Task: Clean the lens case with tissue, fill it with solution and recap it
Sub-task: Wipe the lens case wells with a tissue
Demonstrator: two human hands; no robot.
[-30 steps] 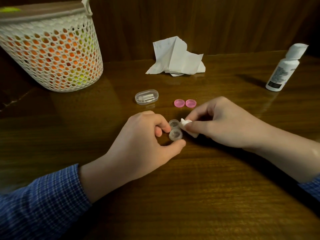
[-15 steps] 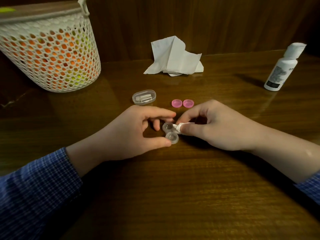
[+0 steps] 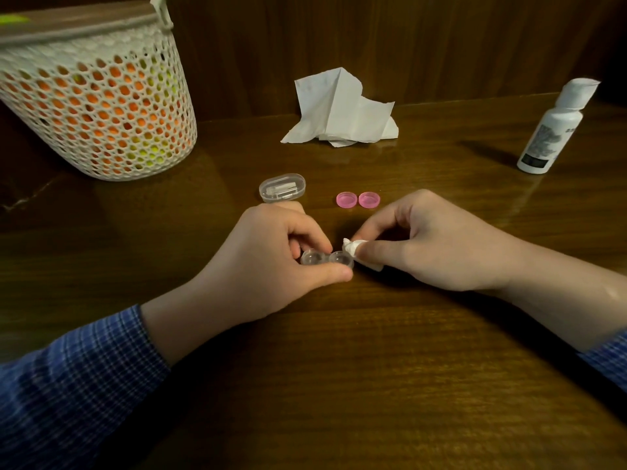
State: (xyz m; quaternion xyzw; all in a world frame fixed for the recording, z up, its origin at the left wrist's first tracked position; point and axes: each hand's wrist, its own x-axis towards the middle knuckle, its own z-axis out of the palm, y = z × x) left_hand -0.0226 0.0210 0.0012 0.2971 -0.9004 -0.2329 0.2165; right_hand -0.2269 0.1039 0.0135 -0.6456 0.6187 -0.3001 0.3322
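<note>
A clear two-well lens case (image 3: 326, 258) lies on the wooden table (image 3: 339, 368), both wells uncapped. My left hand (image 3: 271, 262) pinches it between thumb and fingers. My right hand (image 3: 431, 242) pinches a small twisted wad of white tissue (image 3: 353, 247), whose tip sits just above the right well. Two pink caps (image 3: 358, 200) lie side by side behind the hands. The white solution bottle (image 3: 553, 130) stands capped at the far right.
A crumpled white tissue sheet (image 3: 342, 110) lies at the back centre by the wooden wall. A small clear oval box (image 3: 282, 187) sits left of the caps. A white mesh basket (image 3: 91, 96) with orange and yellow contents stands at the back left.
The lens case has turned from lying front-to-back to lying left-to-right in my left hand. The tissue wad has lifted out of the far well and now sits at the right well.
</note>
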